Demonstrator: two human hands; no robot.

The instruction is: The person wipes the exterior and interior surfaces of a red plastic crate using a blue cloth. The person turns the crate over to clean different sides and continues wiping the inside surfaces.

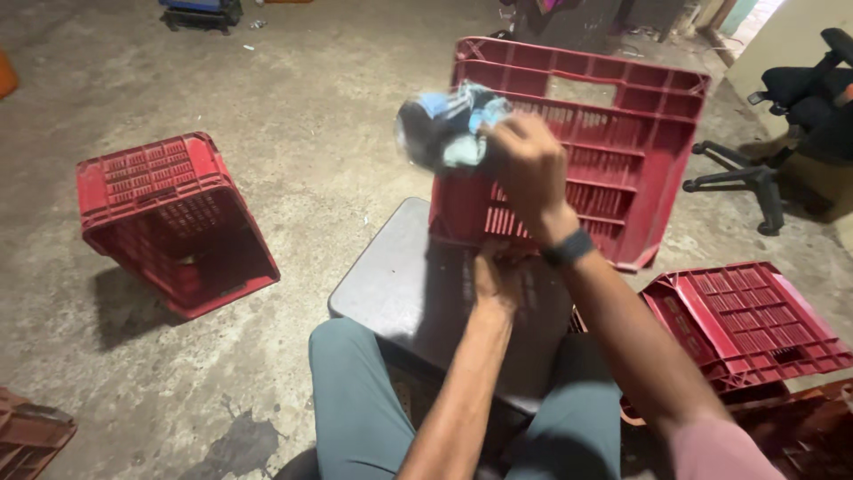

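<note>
I sit with a dark grey board (400, 284) across my knees. On its far edge a red plastic crate (622, 116) stands tilted on its side. My right hand (529, 164), with a dark band on the wrist, is raised in front of the crate and grips a crumpled blue and dark cloth (449, 124), which is blurred. My left hand (493, 276) rests low against the crate's bottom edge on the board; its fingers are partly hidden.
Another red crate (169, 222) lies tipped on the concrete floor to the left. A flat red crate piece (755, 320) lies at the right. A black office chair (791, 116) stands at the far right. A reddish crate corner (27, 436) shows at the bottom left.
</note>
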